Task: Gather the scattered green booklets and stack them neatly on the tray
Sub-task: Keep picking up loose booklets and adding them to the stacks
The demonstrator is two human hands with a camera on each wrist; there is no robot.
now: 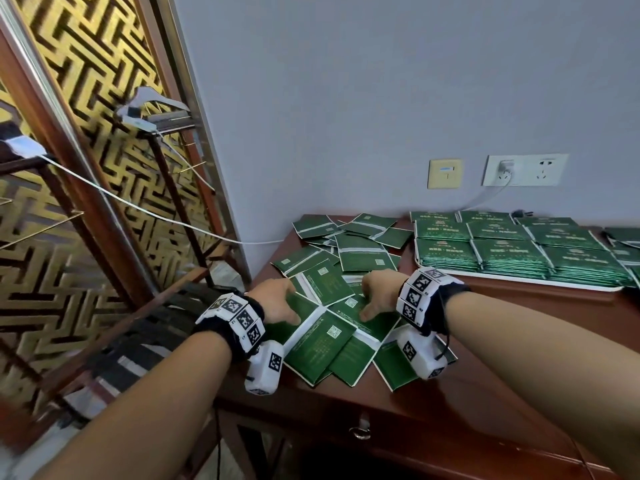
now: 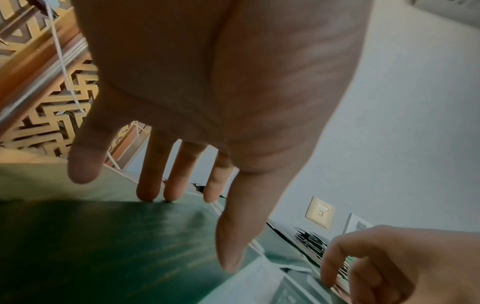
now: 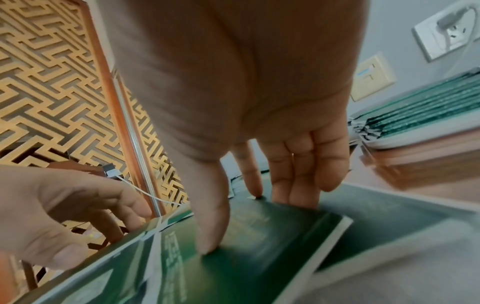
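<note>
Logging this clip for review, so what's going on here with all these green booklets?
A person is tidying green booklets on a wooden table. Both hands press down on the scattered booklets in the near pile: the left hand and the right hand, fingers fairly straight, none lifted yet. To the right, a white tray already carries neat stacks. Much of the loose pile remains to be gathered.

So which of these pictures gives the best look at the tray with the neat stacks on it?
The head view: it shows the tray nearly whole on the table, with rows of stacked booklets on top. The right wrist view catches only one corner and the stack edges, side-on. The left wrist view shows just a blurred sliver of stacks.
</note>
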